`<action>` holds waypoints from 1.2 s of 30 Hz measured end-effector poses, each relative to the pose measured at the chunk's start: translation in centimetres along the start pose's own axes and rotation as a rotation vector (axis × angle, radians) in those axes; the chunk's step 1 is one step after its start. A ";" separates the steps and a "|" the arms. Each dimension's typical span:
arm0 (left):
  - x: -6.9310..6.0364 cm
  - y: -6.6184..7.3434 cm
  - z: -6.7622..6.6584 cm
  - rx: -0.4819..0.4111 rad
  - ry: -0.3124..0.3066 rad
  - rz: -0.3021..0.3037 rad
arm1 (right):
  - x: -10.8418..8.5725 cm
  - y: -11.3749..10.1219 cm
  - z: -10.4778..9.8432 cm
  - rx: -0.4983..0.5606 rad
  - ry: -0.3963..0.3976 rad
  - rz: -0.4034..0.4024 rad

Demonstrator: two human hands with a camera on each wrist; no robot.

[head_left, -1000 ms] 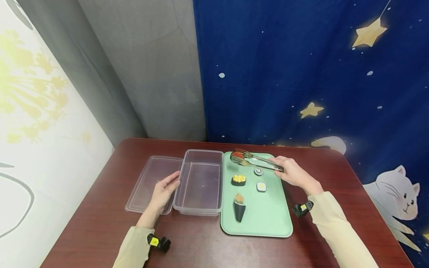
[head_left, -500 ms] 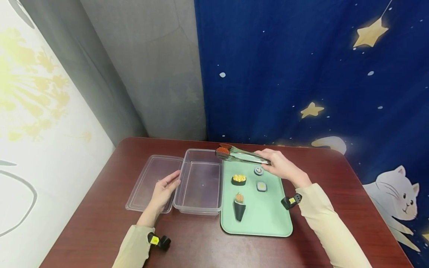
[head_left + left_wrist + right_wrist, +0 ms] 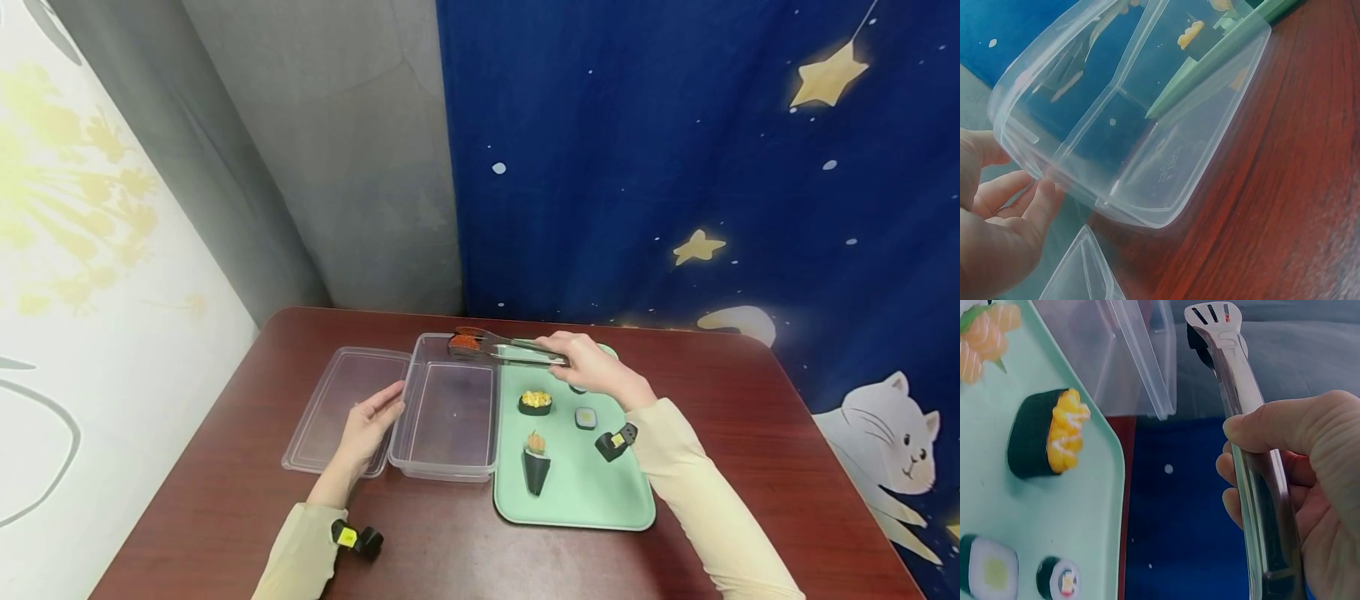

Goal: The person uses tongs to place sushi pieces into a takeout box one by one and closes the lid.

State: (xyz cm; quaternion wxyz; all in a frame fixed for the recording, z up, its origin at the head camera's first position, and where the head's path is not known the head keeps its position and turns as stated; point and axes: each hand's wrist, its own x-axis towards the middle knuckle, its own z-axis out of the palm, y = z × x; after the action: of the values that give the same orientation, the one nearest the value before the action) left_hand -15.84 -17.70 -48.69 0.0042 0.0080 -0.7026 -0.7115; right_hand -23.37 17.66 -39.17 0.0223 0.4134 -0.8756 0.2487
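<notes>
My right hand [image 3: 588,364] grips metal tongs [image 3: 525,354], whose slotted tips pinch a dark sushi piece with red topping [image 3: 465,342] over the back part of the clear container [image 3: 453,417]. In the right wrist view the tongs [image 3: 1244,394] lie between thumb and fingers of the hand [image 3: 1310,462]. My left hand [image 3: 365,429] touches the container's left wall, its fingers lightly bent; the left wrist view shows the fingertips of this hand [image 3: 1010,212] against the container's wall [image 3: 1085,187].
A green tray [image 3: 600,492] stands right of the container, bearing a corn-topped piece [image 3: 535,403], a cone roll [image 3: 536,467], a square roll [image 3: 586,418] and a small round roll [image 3: 577,389], partly hidden. The clear lid [image 3: 330,417] lies left, partly behind the left hand.
The right hand has moved left with the tongs and the red-topped piece, from the tray's back left corner to over the container. The left hand has stayed at the container's side.
</notes>
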 end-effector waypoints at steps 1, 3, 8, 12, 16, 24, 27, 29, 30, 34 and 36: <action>0.0 0.0 0.0 0.001 0.000 -0.001 | 0.3 -0.1 0.2 0.000 -0.012 -0.003; 0.0 0.0 0.0 -0.004 0.002 -0.003 | 0.9 -0.2 0.6 0.001 -0.035 -0.008; 0.1 -0.1 0.1 -0.008 0.005 0.014 | 2.3 -0.1 1.5 -0.013 -0.088 -0.002; 0.2 -0.2 0.1 -0.003 0.009 0.033 | 3.3 0.0 2.3 -0.026 -0.115 0.000; 0.2 -0.2 0.1 -0.008 0.015 0.022 | 4.1 -0.3 2.6 -0.049 -0.149 0.009; -0.1 0.1 0.2 -0.006 0.014 0.006 | 5.3 -1.2 2.6 -0.090 -0.223 0.013; 0.0 0.1 0.2 -0.013 0.015 0.006 | 5.7 -1.4 2.5 -0.109 -0.248 0.023; 0.0 0.0 0.3 -0.016 0.018 0.006 | 6.1 -1.6 2.5 -0.123 -0.269 0.034; 0.0 0.0 0.3 -0.020 0.019 0.006 | 6.2 -1.7 2.5 -0.128 -0.283 0.042; 0.0 0.0 0.2 -0.026 0.024 0.011 | 6.9 -2.0 2.5 -0.142 -0.330 0.066; 0.0 0.0 0.2 -0.027 0.025 0.013 | 7.3 -2.2 2.5 -0.143 -0.351 0.078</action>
State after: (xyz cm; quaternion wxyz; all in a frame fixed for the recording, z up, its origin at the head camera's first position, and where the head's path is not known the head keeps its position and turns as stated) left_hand -15.89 -17.54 -48.74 0.0177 0.0122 -0.6927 -0.7209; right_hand -26.11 10.19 -38.66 -0.1110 0.4136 -0.8969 0.1104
